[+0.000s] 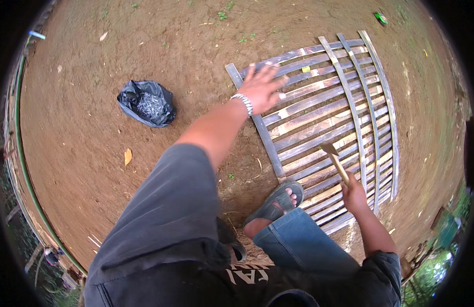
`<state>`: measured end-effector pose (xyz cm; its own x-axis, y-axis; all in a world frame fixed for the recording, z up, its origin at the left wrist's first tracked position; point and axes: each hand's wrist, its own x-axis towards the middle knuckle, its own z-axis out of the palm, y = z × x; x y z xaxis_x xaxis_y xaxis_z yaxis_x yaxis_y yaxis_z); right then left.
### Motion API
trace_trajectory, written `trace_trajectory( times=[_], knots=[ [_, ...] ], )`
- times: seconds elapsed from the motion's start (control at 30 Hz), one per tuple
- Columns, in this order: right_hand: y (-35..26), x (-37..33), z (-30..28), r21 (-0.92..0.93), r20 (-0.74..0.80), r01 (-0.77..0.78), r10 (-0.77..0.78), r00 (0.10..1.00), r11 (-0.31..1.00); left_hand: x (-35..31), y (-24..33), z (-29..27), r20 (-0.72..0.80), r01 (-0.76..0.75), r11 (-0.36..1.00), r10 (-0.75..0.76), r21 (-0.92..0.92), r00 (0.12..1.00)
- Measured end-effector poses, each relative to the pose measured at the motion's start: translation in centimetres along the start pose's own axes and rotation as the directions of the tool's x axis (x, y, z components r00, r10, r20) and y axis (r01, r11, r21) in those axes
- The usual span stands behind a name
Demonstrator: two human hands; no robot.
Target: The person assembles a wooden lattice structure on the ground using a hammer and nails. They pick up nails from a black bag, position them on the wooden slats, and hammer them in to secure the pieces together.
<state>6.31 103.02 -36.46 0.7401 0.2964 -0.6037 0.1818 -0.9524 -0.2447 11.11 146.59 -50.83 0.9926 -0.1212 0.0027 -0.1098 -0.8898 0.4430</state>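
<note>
A panel of flat bamboo-like slats (313, 122), joined by several crosswise strips, lies on the ground ahead and to the right. My left hand (262, 88) is stretched over its far left corner with fingers spread and nothing held; whether it touches the slats I cannot tell. A metal bracelet circles that wrist. In my right hand (353, 195) is a hammer (337, 165) with a pale wooden handle and a brown metal head, held above the panel's near part. To the left, an open black plastic bag (125, 102) holds many thin grey nails (151, 105).
My sandalled foot (279, 203) rests against the panel's near left edge. Brown bare soil (83, 153) surrounds everything, with a yellow leaf (128, 156) on it. A green hose or pipe (23, 153) runs along the far left. A small green object (380, 18) lies beyond the panel.
</note>
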Motion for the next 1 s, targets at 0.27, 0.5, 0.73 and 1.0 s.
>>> trace_trajectory(
  times=[0.27,0.5,0.73,1.0],
  knots=[
    [5.8,-9.4,6.9,0.33,-0.132,-0.156,0.209,0.969,0.931,-16.5,-8.0,-6.9,-0.869,0.594,0.769,-0.441,-0.236,0.226],
    [1.5,-6.0,5.0,0.329,-0.014,-0.129,0.141,0.99,0.935,-21.8,-15.7,-8.3,-0.213,0.881,0.473,-0.863,-0.025,0.458],
    [0.1,-5.7,3.6,0.225,0.017,-0.06,0.058,0.998,0.973,-20.7,-13.8,-9.6,-0.254,0.902,0.427,-0.881,-0.063,0.399],
    [-0.6,-6.2,2.3,0.213,-0.052,-0.013,0.024,0.998,0.977,-22.2,-14.7,-11.0,-0.237,0.838,0.538,-0.829,-0.089,0.507]
  ],
)
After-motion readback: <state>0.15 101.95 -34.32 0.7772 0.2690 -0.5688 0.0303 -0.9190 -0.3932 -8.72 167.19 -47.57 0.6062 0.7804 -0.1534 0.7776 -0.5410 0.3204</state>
